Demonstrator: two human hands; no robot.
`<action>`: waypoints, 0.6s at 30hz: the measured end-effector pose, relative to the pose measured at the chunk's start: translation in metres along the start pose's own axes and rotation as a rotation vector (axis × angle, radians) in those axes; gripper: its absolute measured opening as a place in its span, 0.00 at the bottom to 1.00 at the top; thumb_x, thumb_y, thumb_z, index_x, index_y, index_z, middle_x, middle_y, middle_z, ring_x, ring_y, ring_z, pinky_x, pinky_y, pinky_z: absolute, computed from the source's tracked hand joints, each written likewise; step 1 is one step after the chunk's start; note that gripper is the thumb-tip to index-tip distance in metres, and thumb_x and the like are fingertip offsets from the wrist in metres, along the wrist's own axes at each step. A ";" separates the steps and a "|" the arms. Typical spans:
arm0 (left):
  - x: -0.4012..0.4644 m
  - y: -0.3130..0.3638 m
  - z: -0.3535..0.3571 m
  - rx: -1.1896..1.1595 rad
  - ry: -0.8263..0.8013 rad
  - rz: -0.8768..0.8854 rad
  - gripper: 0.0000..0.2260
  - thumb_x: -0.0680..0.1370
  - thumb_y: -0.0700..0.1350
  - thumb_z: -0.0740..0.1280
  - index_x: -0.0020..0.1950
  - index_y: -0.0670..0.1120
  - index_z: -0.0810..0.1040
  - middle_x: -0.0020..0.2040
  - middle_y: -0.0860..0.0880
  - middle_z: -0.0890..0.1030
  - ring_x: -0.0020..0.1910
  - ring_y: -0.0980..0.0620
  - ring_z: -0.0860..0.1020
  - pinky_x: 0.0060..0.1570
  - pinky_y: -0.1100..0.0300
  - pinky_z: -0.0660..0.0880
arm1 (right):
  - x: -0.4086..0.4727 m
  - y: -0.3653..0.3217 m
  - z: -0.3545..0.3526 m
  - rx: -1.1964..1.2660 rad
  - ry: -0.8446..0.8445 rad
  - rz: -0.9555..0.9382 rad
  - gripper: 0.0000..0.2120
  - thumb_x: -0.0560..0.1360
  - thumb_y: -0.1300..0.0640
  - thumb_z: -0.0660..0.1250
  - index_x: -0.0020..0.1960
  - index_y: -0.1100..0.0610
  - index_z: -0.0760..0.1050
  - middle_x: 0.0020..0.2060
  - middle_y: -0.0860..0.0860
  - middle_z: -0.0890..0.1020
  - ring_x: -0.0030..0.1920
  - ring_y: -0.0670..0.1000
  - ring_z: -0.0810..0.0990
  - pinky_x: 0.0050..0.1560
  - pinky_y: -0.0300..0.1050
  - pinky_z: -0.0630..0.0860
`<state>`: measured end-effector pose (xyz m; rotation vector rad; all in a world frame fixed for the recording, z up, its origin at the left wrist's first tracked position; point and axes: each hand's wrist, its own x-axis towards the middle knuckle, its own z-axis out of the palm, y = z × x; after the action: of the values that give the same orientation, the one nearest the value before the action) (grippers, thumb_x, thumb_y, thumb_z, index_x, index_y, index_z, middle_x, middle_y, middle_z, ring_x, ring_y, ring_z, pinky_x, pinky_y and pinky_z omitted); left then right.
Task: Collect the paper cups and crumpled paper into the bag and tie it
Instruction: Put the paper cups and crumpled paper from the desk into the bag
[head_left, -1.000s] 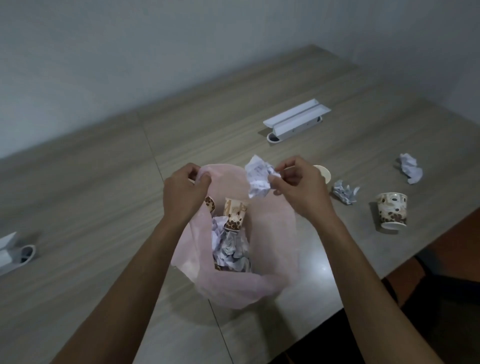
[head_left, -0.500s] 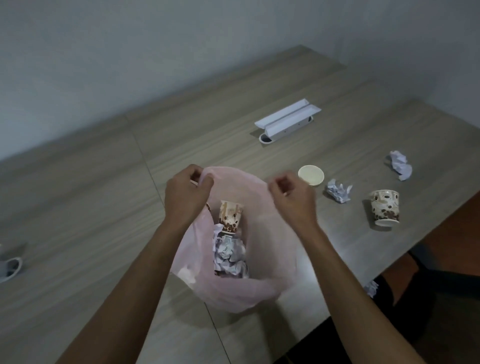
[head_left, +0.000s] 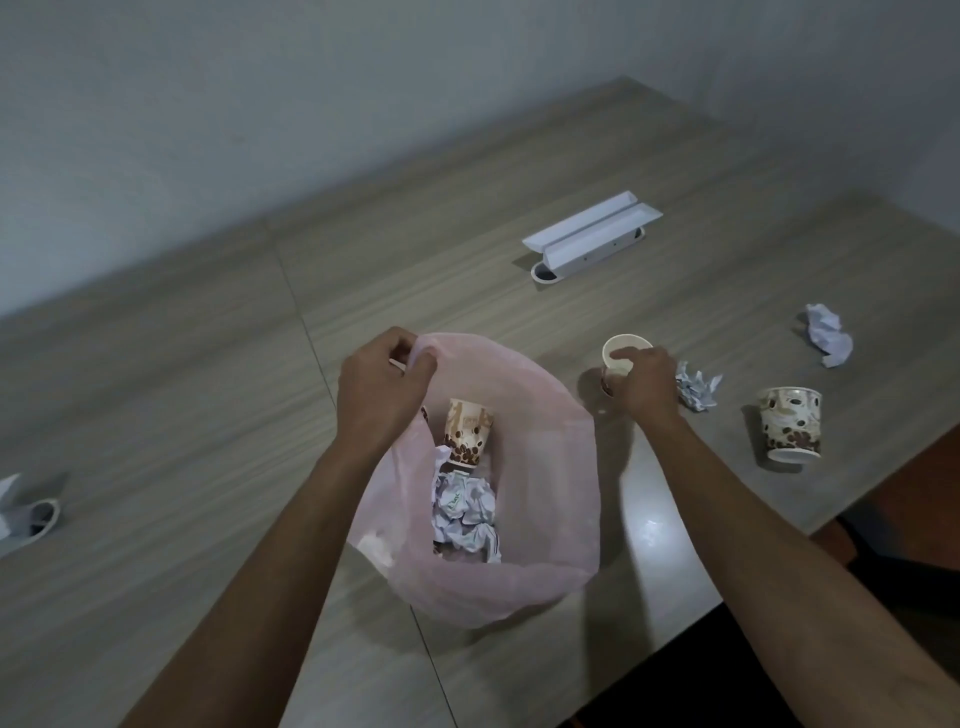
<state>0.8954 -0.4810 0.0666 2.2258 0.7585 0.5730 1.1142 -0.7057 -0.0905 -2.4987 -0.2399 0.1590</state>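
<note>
The left hand pinches the far rim of the pink bag, finger and thumb pressed together on the plastic, holding the mouth wide open. Just below that grip, inside the bag, lies a cup on its side, and under it a heap of crumpled paper.

The right hand is off to the right of the bag, its grip on an upright cup: one finger hooks over the rim into the cup while the others curl round its near side. The cup stands on the surface, close beside the bag.

Touching or nearly touching the right side of that hand lies a paper ball. Further right of it stands an upside-down cup, near the surface edge. Beyond both, well apart from the hand, lies another wad.

Far past the two hands sits a white tray.
</note>
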 end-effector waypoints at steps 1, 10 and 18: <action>0.001 -0.001 -0.003 0.006 0.008 0.000 0.03 0.74 0.46 0.69 0.41 0.50 0.80 0.35 0.57 0.79 0.31 0.62 0.74 0.36 0.64 0.69 | -0.005 0.000 0.002 0.016 0.035 -0.001 0.13 0.70 0.59 0.74 0.54 0.56 0.83 0.57 0.64 0.77 0.60 0.64 0.74 0.62 0.51 0.70; 0.010 -0.013 -0.028 -0.003 0.057 -0.033 0.03 0.75 0.45 0.69 0.42 0.50 0.80 0.36 0.57 0.79 0.34 0.59 0.75 0.37 0.64 0.70 | -0.063 -0.031 -0.037 0.416 0.302 -0.057 0.05 0.75 0.61 0.69 0.50 0.58 0.81 0.54 0.57 0.79 0.56 0.55 0.79 0.61 0.52 0.76; 0.007 -0.008 -0.028 -0.029 0.057 -0.019 0.04 0.76 0.44 0.69 0.41 0.49 0.79 0.36 0.57 0.79 0.33 0.61 0.74 0.37 0.65 0.70 | -0.179 -0.111 -0.082 0.735 0.034 -0.200 0.04 0.74 0.61 0.72 0.46 0.52 0.81 0.60 0.46 0.77 0.61 0.46 0.78 0.60 0.41 0.77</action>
<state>0.8810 -0.4586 0.0795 2.1810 0.7948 0.6362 0.9390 -0.7021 0.0515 -1.7367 -0.3420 0.0971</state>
